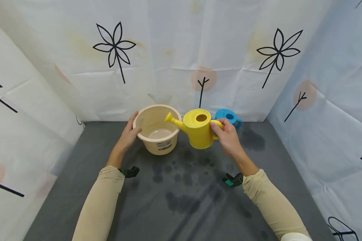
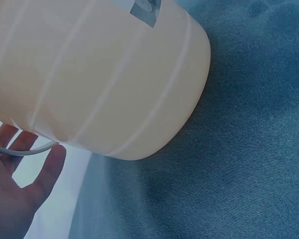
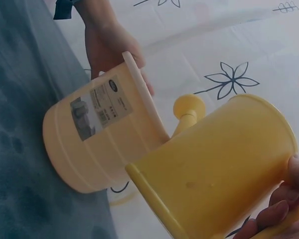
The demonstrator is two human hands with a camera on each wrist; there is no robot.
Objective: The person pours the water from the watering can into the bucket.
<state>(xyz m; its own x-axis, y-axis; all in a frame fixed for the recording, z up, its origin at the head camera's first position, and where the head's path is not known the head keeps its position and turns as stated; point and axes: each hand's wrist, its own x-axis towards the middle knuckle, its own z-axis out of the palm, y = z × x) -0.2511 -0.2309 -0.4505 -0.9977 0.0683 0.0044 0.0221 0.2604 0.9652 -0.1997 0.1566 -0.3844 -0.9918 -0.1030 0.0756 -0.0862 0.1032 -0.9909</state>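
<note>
A cream plastic bucket (image 1: 160, 147) stands on the dark cloth, a printed label on its front. My left hand (image 1: 129, 133) grips its left rim, thumb over the edge. In the left wrist view that hand (image 2: 25, 179) is beside the bucket wall (image 2: 104, 74), by a thin grey bail. My right hand (image 1: 229, 137) holds a yellow watering can (image 1: 199, 132) by its handle, raised above the cloth. The can's spout points left, its rose over the bucket's right side. In the right wrist view, fingers (image 3: 274, 214) wrap the handle behind the can's body (image 3: 219, 164).
Behind the right hand stands a blue watering can (image 1: 226, 114), partly hidden. Dark wet-looking spots mark the grey cloth (image 1: 181, 204). White printed fabric walls (image 1: 169, 50) enclose the back and both sides.
</note>
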